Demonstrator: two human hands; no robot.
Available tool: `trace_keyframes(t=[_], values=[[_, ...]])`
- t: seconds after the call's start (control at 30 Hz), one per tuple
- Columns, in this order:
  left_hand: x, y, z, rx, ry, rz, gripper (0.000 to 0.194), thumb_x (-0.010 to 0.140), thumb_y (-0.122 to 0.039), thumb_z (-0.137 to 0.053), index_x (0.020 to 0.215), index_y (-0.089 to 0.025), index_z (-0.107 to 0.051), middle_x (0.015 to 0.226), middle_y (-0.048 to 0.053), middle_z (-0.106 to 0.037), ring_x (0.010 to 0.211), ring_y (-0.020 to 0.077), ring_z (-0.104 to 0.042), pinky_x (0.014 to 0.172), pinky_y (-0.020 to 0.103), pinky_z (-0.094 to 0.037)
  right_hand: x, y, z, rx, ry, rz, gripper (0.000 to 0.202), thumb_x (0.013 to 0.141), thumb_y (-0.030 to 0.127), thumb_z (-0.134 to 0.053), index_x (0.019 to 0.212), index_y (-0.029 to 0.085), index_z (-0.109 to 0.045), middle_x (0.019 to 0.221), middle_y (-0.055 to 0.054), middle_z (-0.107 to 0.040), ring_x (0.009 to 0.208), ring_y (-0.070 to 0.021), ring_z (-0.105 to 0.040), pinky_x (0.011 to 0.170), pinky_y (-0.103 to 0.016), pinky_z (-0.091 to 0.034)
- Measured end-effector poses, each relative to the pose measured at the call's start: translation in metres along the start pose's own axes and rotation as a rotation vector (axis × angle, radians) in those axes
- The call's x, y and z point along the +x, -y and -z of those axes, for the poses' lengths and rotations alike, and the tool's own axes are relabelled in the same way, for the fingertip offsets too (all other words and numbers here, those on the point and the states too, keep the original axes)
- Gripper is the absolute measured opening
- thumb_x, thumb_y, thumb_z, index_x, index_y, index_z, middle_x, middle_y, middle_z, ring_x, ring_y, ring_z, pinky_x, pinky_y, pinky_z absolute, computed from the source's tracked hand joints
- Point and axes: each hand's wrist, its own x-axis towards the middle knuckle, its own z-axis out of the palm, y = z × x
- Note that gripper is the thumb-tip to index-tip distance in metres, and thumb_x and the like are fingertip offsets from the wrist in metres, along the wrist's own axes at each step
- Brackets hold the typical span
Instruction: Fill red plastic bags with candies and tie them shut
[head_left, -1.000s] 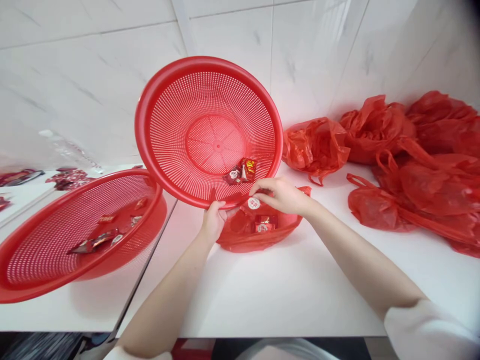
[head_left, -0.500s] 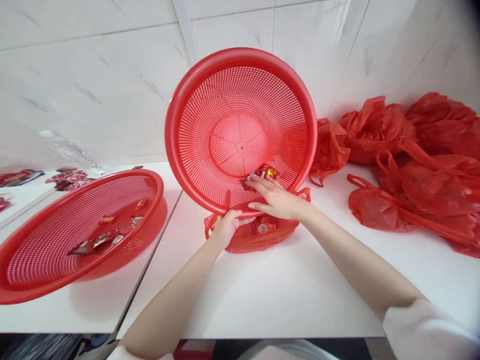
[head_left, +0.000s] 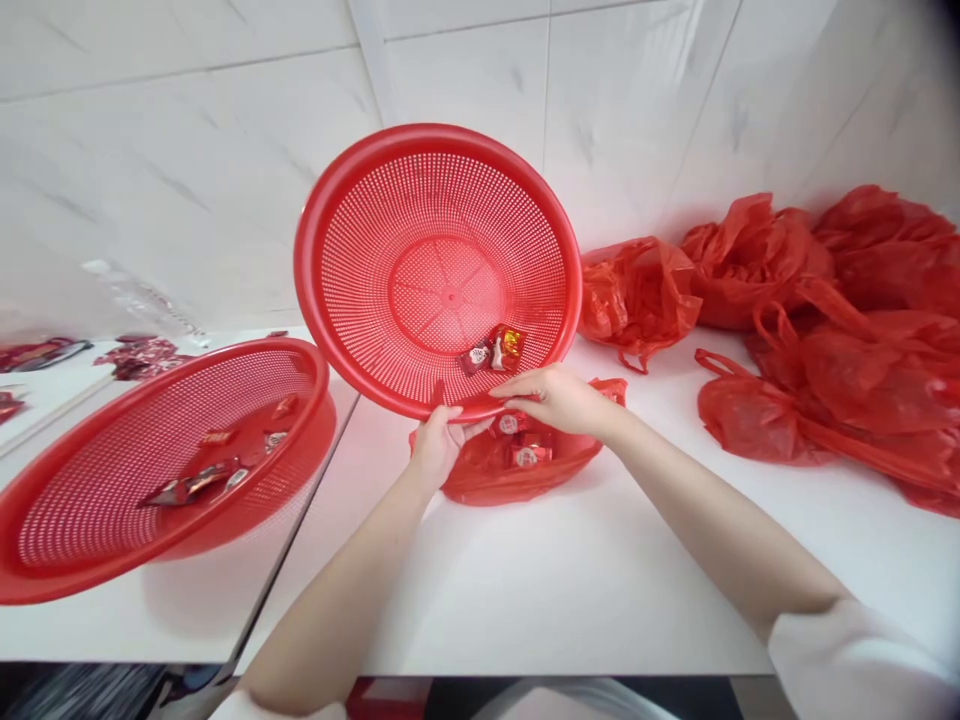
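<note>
A red plastic basket (head_left: 446, 140) is tilted up on its side, its open mouth facing me. My left hand (head_left: 439, 445) grips the bottom of its rim. At the lower right of that rim, my right hand (head_left: 562, 400) has its fingers closed on the edge. Two small wrapped packets (head_left: 506, 348), red with gold and white, lie inside on the lower wall. Directly under the rim sits an open red plastic bag (head_left: 517, 485) on the white table. Several wrapped packets (head_left: 531, 455) show in its mouth.
Another red basket (head_left: 322, 385) with several packets stands at the left. Several red plastic bags (head_left: 862, 350) are heaped at the right, with one more bag (head_left: 645, 295) beside the tilted basket. A tiled wall (head_left: 187, 150) rises behind the white table (head_left: 600, 600).
The tilted basket has moved left and slightly lower. My right hand has come off the packets inside and back to the rim. The packets now show plainly.
</note>
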Motion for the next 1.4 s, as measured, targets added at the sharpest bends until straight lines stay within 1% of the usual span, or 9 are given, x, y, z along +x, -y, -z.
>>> trace_keyframes(t=[0.2,0.4,0.57,0.67,0.77,0.9,1.07,1.23,1.4], values=[[0.000,0.001,0.001,0.023,0.001,-0.003,0.029,0.070,-0.019,-0.058,0.096,-0.010,-0.065,0.092,0.010,-0.074,0.102,0.0274,-0.066,0.098,0.049,-0.049,-0.002,0.005,0.004,0.013,0.003,-0.005,0.025,0.093,0.028,-0.055,0.112,0.022,-0.071,0.106,-0.003,-0.074,0.090,-0.0166,-0.071,0.086,-0.028,-0.053],[-0.002,0.001,-0.004,0.028,0.000,0.019,0.028,0.068,-0.019,-0.058,0.094,-0.012,-0.066,0.094,0.008,-0.074,0.106,0.0276,-0.065,0.099,0.051,-0.049,0.001,0.000,0.001,-0.112,-0.044,0.017,0.036,0.099,0.034,-0.042,0.109,0.017,-0.071,0.138,-0.011,-0.055,0.125,-0.0220,-0.054,0.106,-0.038,-0.042],[-0.006,0.005,-0.009,0.030,0.027,0.009,0.037,0.066,-0.017,-0.060,0.103,-0.017,-0.066,0.099,0.004,-0.074,0.112,0.0303,-0.062,0.098,0.050,-0.049,-0.001,-0.013,-0.010,-0.337,-0.002,-0.135,0.054,0.096,0.046,-0.044,0.138,0.013,-0.049,0.149,-0.017,-0.041,0.139,-0.0294,-0.036,0.115,-0.057,-0.022],[-0.011,0.009,-0.011,0.037,0.041,0.022,0.044,0.065,-0.016,-0.064,0.109,-0.016,-0.064,0.103,0.006,-0.073,0.112,0.0319,-0.062,0.098,0.053,-0.049,-0.002,-0.017,-0.019,-0.428,-0.020,-0.159,0.072,0.094,0.054,-0.043,0.147,0.008,-0.033,0.152,-0.020,-0.033,0.143,-0.0299,-0.029,0.118,-0.057,-0.008],[-0.014,0.013,-0.012,0.062,0.043,0.047,0.049,0.063,-0.016,-0.065,0.112,-0.016,-0.063,0.103,0.007,-0.073,0.109,0.0328,-0.064,0.097,0.056,-0.048,-0.003,-0.015,-0.024,-0.427,-0.006,-0.133,0.074,0.095,0.057,-0.036,0.149,0.006,-0.030,0.150,-0.022,-0.036,0.142,-0.0305,-0.031,0.118,-0.058,-0.002],[-0.014,0.016,-0.009,0.071,0.040,0.029,0.045,0.063,-0.017,-0.065,0.109,-0.015,-0.065,0.095,0.007,-0.074,0.104,0.0337,-0.066,0.095,0.057,-0.050,-0.002,-0.008,-0.020,-0.291,0.108,-0.034,0.066,0.096,0.054,-0.039,0.139,0.005,-0.045,0.141,-0.021,-0.050,0.133,-0.0301,-0.045,0.118,-0.056,-0.011],[-0.008,0.011,-0.004,0.025,0.073,0.022,0.044,0.067,-0.016,-0.062,0.111,-0.015,-0.064,0.102,0.007,-0.074,0.108,0.0313,-0.064,0.096,0.054,-0.051,0.002,-0.002,-0.009,-0.113,0.193,0.092,0.054,0.083,0.038,-0.068,0.130,0.016,-0.056,0.123,-0.011,-0.065,0.112,-0.0254,-0.060,0.105,-0.046,-0.039],[-0.005,0.008,-0.001,-0.006,0.089,0.057,0.046,0.068,-0.017,-0.061,0.113,-0.013,-0.062,0.108,0.010,-0.072,0.112,0.0316,-0.063,0.097,0.053,-0.050,0.004,-0.002,-0.006,-0.001,0.140,0.087,0.035,0.080,0.012,-0.067,0.114,0.020,-0.067,0.105,-0.005,-0.072,0.094,-0.0183,-0.065,0.087,-0.034,-0.050],[-0.007,0.007,-0.002,-0.006,0.068,0.063,0.048,0.068,-0.015,-0.061,0.116,-0.015,-0.061,0.112,0.010,-0.070,0.113,0.0323,-0.062,0.096,0.056,-0.049,0.003,-0.001,-0.003,0.009,-0.117,0.044,0.028,0.093,0.020,-0.050,0.113,0.026,-0.069,0.113,-0.003,-0.071,0.108,-0.0188,-0.064,0.102,-0.043,-0.044]])
